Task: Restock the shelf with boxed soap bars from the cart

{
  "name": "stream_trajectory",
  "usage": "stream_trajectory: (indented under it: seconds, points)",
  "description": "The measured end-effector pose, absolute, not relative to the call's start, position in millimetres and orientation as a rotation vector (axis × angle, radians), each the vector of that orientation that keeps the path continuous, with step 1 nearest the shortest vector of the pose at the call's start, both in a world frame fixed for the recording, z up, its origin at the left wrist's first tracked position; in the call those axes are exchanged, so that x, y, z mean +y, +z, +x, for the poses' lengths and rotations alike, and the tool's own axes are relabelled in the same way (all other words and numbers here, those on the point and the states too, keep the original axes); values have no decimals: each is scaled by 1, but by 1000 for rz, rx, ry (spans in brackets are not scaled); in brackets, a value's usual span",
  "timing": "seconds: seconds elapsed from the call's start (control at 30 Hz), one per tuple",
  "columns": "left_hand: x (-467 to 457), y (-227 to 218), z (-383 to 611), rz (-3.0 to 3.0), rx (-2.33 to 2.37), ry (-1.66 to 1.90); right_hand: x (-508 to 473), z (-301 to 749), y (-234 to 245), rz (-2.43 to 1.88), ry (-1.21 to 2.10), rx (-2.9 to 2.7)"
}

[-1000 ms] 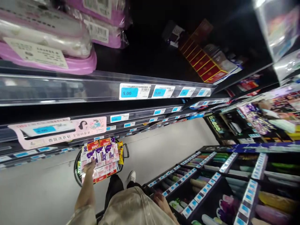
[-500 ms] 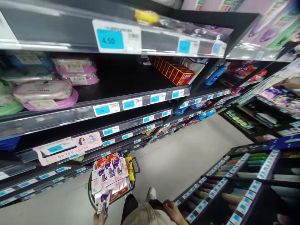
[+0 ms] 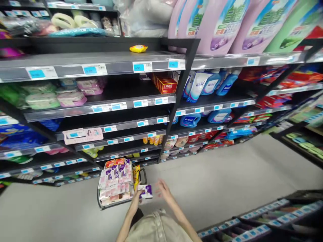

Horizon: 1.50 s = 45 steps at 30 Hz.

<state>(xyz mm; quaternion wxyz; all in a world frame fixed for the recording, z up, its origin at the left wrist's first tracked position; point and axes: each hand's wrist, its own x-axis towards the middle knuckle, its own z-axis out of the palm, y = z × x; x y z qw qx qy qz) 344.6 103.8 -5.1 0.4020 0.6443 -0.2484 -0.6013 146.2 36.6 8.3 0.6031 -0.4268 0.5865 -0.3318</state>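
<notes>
Small purple-and-white box [image 3: 146,191] between the hands, one-sided hold.
Left hand [image 3: 136,196] clamped on its left end; right hand [image 3: 163,190] open, fingers spread, just off its right end. Box stack [image 3: 115,179] left of both.

In front of your torso [image 3: 157,228], your left forearm [image 3: 128,216] slants inward to a left hand [image 3: 136,197] curled in a grip, while your right forearm [image 3: 179,212] angles in opposite, its right hand [image 3: 164,190] loosely spread with blurred fingers [image 3: 159,185], near the left but apart.
</notes>
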Motion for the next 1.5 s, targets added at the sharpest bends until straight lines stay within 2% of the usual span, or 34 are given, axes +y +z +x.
stream_trajectory:
  seconds: [0.23,0.37,0.57,0.67,0.9,1.03,1.27,1.5]
  points:
    - [80,51,228,1330,-823,-1580,36,66,50,-1077,-948,1391]
    - [82,75,215,1360,-721,-1518,55,50,70,-946,-944,1308]
    - [90,94,232,1379,-750,-1436,74,97,84,-833,-993,1159]
    - [102,114,252,1443,-840,-1294,71,115,102,-920,-1034,1154]
    - [111,199,286,1283,-1076,-666,56,149,185,-1379,-1425,817]
    - [104,228,292,1196,-1089,-555,52,162,215,-1406,-1587,730]
    - [94,251,264,1033,-1417,-677,53,118,223,-1358,-1927,859]
    - [103,233,254,1055,-1364,-773,67,111,217,-1381,-1945,982]
